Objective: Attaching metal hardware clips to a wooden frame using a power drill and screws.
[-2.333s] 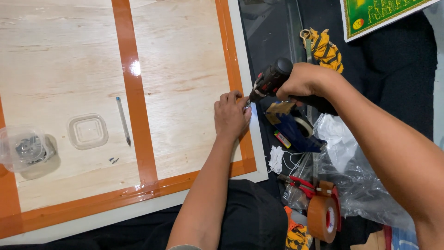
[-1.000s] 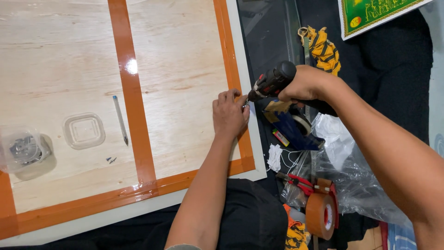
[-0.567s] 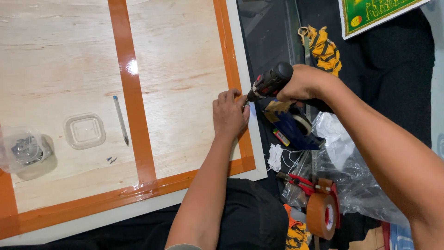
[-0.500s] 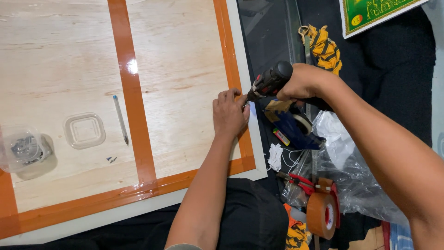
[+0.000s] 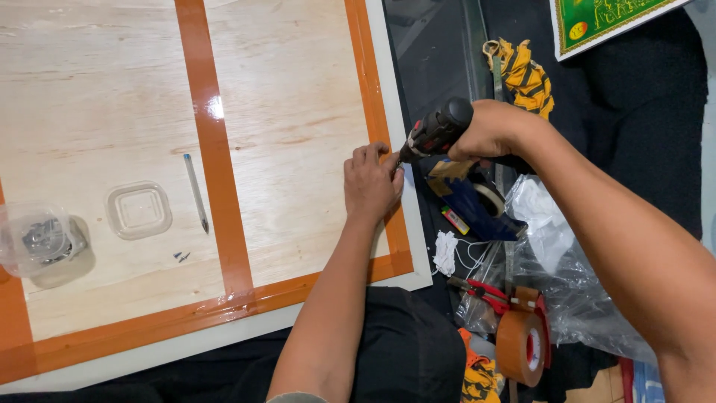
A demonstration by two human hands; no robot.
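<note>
Landmark: plywood panel [image 5: 112,112] with orange tape strips.
Far left on panel: clear tub [image 5: 41,240] of small metal bits; right of it, clear lid [image 5: 139,210], then pencil [image 5: 196,192] lying loose, within reach.
At panel's right edge: left hand [image 5: 371,184] flat, fingers pinched at driver tip, likely steadying screw.
Just off that edge: right hand [image 5: 488,130] clamped around cordless driver [image 5: 436,134], angled down into edge.
Further right, off panel: brown tape roll [image 5: 520,347].

Pale plywood board [image 5: 291,112]: matt, grained. Orange tape strips [image 5: 212,149]: glossy. Black-red plastic drill [image 5: 436,134], right: matt. Clear square plastic lid [image 5: 138,210], left: smooth.
</note>
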